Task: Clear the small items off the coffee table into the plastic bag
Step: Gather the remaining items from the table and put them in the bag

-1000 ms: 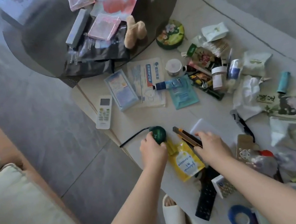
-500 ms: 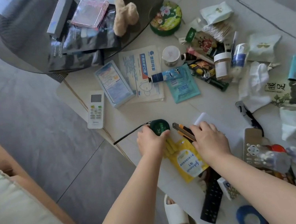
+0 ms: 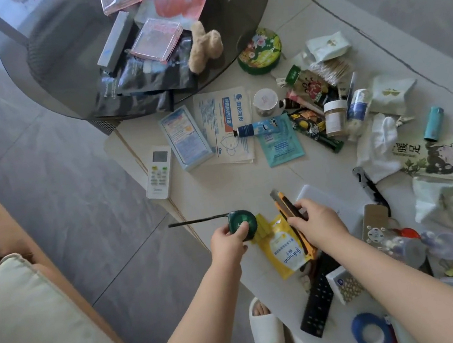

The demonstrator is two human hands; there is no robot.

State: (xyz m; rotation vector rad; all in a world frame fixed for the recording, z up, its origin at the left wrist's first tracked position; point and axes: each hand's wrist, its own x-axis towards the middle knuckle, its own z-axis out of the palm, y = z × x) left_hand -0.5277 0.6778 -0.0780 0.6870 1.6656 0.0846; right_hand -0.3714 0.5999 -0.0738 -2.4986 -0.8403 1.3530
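1. Both hands are coming up off the counter (image 3: 222,189) now, each bringing something along compared to a moment ago.
2. Left hand (image 3: 228,244) is grasping the round green tape measure (image 3: 242,224), its dark strap sticking out left past the counter edge.
3. Right hand (image 3: 319,223) is pinching the orange utility knife (image 3: 289,211), tilted over the yellow pouch (image 3: 282,251).
4. White remote (image 3: 159,172) is sitting at the counter's left corner.
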